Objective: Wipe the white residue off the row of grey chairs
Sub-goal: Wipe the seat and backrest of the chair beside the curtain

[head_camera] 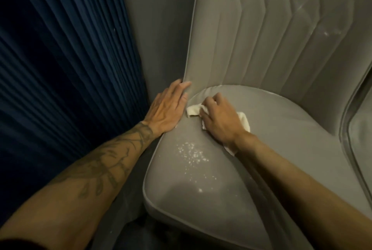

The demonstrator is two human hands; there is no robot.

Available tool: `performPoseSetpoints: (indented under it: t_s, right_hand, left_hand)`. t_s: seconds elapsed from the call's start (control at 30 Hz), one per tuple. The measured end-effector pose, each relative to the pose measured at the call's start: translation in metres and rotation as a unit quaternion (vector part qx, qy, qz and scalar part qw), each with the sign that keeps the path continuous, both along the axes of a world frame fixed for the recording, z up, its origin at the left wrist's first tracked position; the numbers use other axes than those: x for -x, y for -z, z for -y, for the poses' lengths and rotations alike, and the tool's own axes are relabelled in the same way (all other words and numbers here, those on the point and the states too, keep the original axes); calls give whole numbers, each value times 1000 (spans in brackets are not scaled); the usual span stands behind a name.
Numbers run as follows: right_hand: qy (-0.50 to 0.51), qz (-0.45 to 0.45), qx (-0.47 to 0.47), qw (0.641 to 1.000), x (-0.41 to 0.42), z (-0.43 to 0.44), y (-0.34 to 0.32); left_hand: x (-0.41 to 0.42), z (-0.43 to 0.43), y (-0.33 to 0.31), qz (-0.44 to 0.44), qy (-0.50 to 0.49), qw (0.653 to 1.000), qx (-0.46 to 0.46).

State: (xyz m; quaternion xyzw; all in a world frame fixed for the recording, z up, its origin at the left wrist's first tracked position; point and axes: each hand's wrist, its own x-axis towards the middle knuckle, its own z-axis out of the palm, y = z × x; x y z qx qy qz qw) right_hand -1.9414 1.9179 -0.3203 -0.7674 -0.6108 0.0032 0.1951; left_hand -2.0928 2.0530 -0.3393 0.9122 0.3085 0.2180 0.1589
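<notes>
blue curtain [60, 64] left, my left hand [169, 107] flat on chair [271, 129], right hand [219, 119] gripping cloth [192, 110], residue [191, 154] just beside

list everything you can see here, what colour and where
grey chair: one, grey, centre, seat and quilted backrest
second chair: one, grey, right edge, partly in view
white residue: one scatter of specks, white, front left of the seat; fainter marks high on the backrest
white cloth: one, white, rear left of the seat, under the right hand
curtain: one, dark blue, pleated, left
left hand: one, flat on the seat's left edge by the backrest, forearm tattooed
right hand: one, grips the cloth on the seat
</notes>
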Motion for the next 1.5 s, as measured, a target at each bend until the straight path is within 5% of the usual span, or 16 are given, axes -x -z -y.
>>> performPoseSetpoints:
  t_s: [0.23,0.43,0.6,0.77,0.97,1.17,1.37,1.5]
  right_hand:
    - [-147,1,-39,988,43,28,16]
    - [-54,4,-20,998,45,-21,-1]
    - [-189,22,-27,981,73,10,10]
    - [-89,11,-24,996,63,-24,-5]
    - [-196,5,-10,981,69,19,6]
    - [-4,-3,3,1000,26,-19,-5]
    - [-176,2,-15,984,64,28,9]
    - [-41,1,22,999,22,-5,-8]
  left_hand:
    - [7,-14,-13,-34,28,998,-47]
    - [12,-22,-23,-55,54,997,-13]
    - [15,-29,-23,-89,72,993,8]
    - [15,-36,-34,-96,88,991,20]
    - [15,-33,-30,-111,93,989,22]
    - [12,-30,-22,-107,81,991,29]
    - [14,-33,-18,-114,85,989,29]
    - [13,-31,-20,-123,80,989,28]
